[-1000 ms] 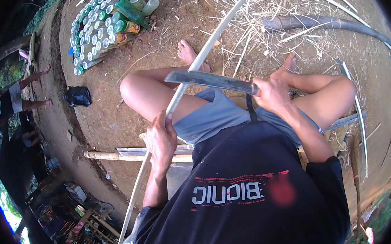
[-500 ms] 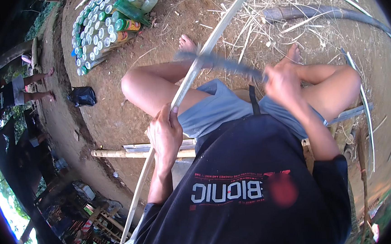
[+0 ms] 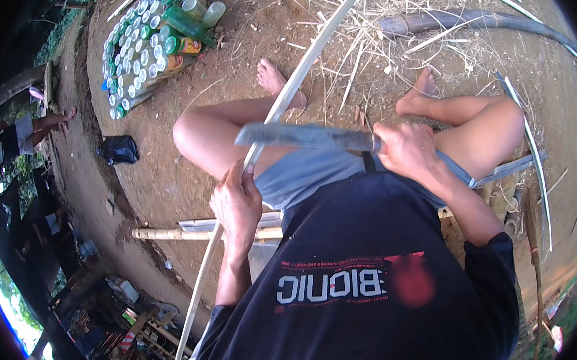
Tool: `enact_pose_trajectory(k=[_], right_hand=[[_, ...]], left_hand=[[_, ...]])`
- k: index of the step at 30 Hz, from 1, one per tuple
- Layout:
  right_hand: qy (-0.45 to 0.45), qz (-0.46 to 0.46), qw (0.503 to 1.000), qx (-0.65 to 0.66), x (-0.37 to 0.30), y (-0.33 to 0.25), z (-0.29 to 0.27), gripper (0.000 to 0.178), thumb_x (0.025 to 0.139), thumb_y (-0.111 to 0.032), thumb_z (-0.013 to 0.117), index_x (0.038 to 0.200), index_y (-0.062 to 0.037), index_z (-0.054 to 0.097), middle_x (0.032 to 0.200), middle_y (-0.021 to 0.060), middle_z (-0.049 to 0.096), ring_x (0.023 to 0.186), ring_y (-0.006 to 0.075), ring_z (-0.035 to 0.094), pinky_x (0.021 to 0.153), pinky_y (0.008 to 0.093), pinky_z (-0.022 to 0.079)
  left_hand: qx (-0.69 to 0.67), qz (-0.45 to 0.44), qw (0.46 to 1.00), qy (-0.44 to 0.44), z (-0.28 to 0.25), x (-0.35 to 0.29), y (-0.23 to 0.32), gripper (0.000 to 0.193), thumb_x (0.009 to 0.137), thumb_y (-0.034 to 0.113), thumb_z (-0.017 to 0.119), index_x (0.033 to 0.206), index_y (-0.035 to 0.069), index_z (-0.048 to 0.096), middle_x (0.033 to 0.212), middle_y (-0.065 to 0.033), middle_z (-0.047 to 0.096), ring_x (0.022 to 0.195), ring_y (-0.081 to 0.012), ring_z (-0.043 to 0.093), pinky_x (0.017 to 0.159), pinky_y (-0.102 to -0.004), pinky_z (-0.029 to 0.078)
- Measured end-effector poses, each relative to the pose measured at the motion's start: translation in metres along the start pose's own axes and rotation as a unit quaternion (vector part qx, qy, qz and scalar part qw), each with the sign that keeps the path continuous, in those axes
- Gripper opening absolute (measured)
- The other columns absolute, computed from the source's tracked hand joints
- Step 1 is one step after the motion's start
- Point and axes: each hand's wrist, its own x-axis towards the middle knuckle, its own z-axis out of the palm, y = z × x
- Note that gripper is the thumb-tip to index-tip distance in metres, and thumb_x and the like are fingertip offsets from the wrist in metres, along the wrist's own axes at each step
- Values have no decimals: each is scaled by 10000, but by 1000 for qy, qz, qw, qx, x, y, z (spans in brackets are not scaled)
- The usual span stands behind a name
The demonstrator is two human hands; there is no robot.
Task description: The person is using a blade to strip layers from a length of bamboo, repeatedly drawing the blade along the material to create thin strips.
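My left hand (image 3: 236, 200) is closed round a long pale bamboo strip (image 3: 304, 65). The strip slants from the lower left, past my left arm, up to the top of the view. In my right hand (image 3: 406, 146) is the handle of a machete (image 3: 305, 137) with a broad, worn grey blade. The blade lies across the strip, just beyond my left fingers, its tip reaching past the strip to the left. Both hands are above my lap, over blue shorts. My right fingers hide most of the handle.
Thin shavings (image 3: 352, 42) litter the dirt ahead, beside a thick dark bamboo pole (image 3: 438, 21). Many bottles (image 3: 139, 53) are bunched at the far left, near a black bag (image 3: 119, 150). A bamboo bench rail (image 3: 172, 233) runs at my left. Another person's legs (image 3: 50, 122) show at the left.
The machete has come down along the strip toward me, from near my foot to close by my left hand. My right hand has moved nearer and slightly left. The left grip holds.
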Motion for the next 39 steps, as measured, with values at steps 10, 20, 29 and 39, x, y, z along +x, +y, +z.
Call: enact_pose_trajectory(k=[10,20,29,39], right_hand=[[32,42,997,55,18,18,7,124,769,-122,652,867,-48,638,602,194,636,569,351,670,532,485,525],[138,106,980,94,14,47,27,122,753,-119,660,837,-48,608,577,165,618,554,350,655,503,497,503],[23,179,978,104,23,44,0,159,729,-81,683,851,-12,608,716,184,658,750,352,685,661,475,519],[31,206,969,131,45,87,-28,82,781,-128,644,816,-67,603,644,144,642,594,328,643,576,445,520]], left_hand=[[-9,17,999,27,6,-3,-4,179,955,161,561,1059,53,659,784,-198,653,694,-410,653,582,-477,491],[-25,5,1000,3,8,-11,4,211,947,146,579,1108,46,672,852,-189,671,708,-393,668,589,-458,509],[-18,-14,1000,-13,9,-12,7,200,953,153,572,1088,40,666,879,-191,675,719,-396,668,591,-466,507],[-14,-18,1000,-10,5,-16,8,192,930,109,579,1093,62,670,851,-218,665,715,-408,663,600,-471,500]])
